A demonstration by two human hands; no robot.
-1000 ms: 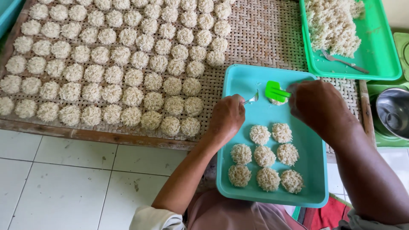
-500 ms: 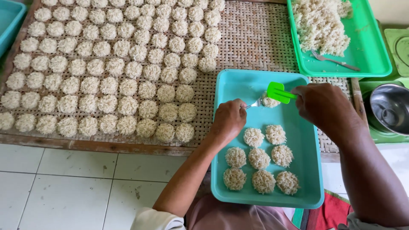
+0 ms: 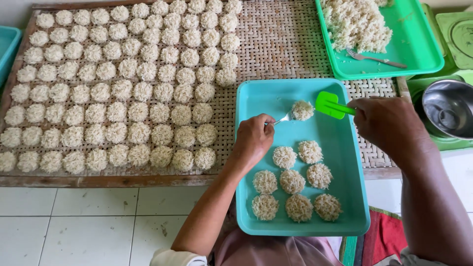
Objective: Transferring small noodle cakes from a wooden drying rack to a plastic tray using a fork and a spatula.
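One noodle puck (image 3: 302,110) near far end of teal tray (image 3: 256,216), pinched between fork (image 3: 282,118) in left hand (image 3: 253,140) and green spatula (image 3: 329,104) in right hand (image 3: 387,123). Both fists closed on handles. Likely light, crumbly; best supported from below.

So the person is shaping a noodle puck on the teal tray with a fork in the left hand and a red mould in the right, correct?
Not quite: the mould in the right hand is bright green, not red, as the head view shows. The rest holds: the left hand holds a fork against the noodle puck on the teal tray.
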